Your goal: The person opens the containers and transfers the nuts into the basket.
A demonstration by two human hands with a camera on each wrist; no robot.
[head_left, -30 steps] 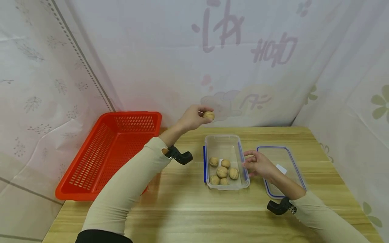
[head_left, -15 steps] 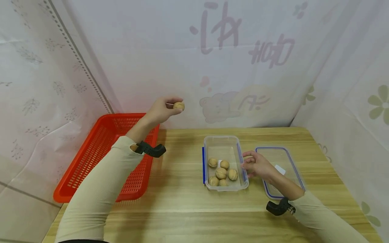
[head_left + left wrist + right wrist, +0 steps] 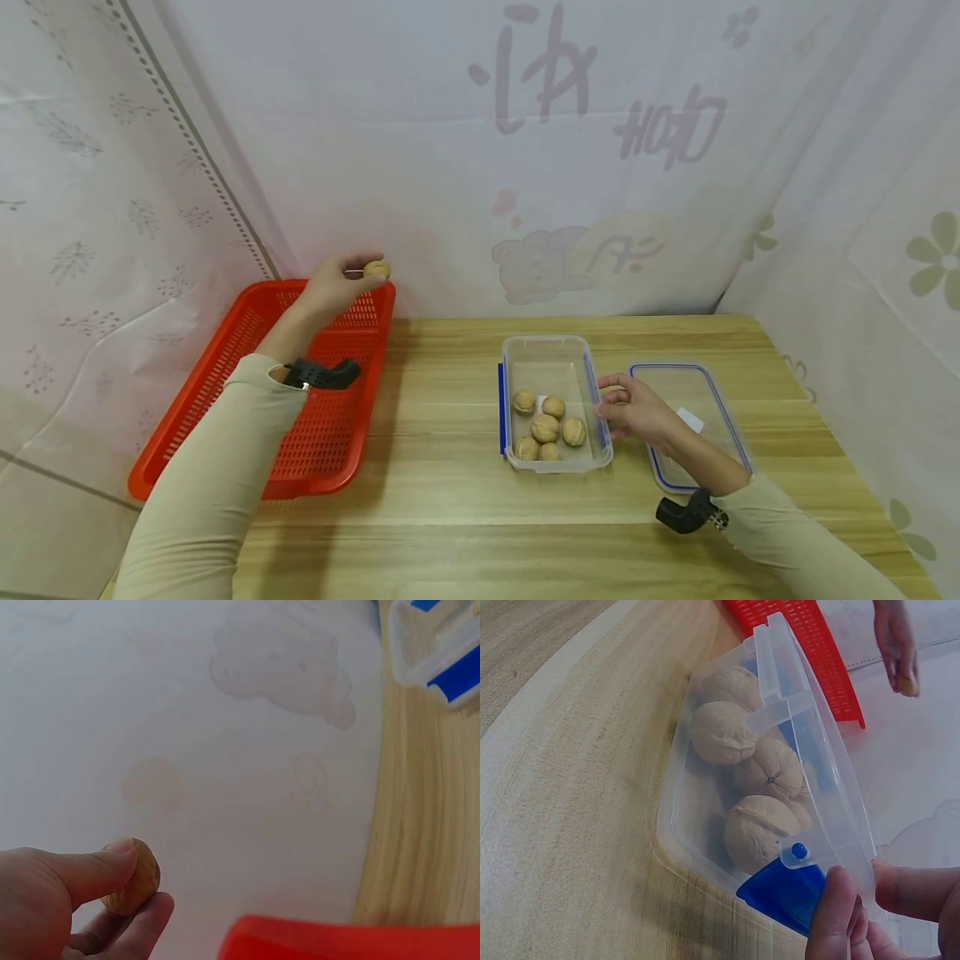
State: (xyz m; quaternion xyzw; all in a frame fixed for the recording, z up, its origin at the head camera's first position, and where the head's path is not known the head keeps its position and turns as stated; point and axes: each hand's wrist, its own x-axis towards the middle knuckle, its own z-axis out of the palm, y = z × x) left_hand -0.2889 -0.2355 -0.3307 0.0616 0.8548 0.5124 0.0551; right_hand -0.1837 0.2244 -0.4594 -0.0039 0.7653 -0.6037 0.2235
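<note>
My left hand (image 3: 330, 287) pinches a walnut (image 3: 135, 879) between thumb and fingers, above the back part of a red plastic basket (image 3: 360, 417). In the middle of the table stands a clear plastic storage box (image 3: 547, 350) with blue side latches and several walnuts (image 3: 545, 428) at its near end. At the box's right side is my right hand (image 3: 637, 410). The right wrist view shows its thumb (image 3: 911, 889) at the rim and its fingers outside near the blue latch (image 3: 791, 892), gripping the wall.
The box's clear lid (image 3: 693, 387) with a blue seal lies to the right, partly behind my right forearm. A printed white curtain (image 3: 450, 167) hangs behind the wooden table (image 3: 450, 492). Bare wood separates basket and box.
My left hand has carried the walnut leftward from behind the box to over the basket, dipping slightly in the last half second. My right hand has stayed at the box.
</note>
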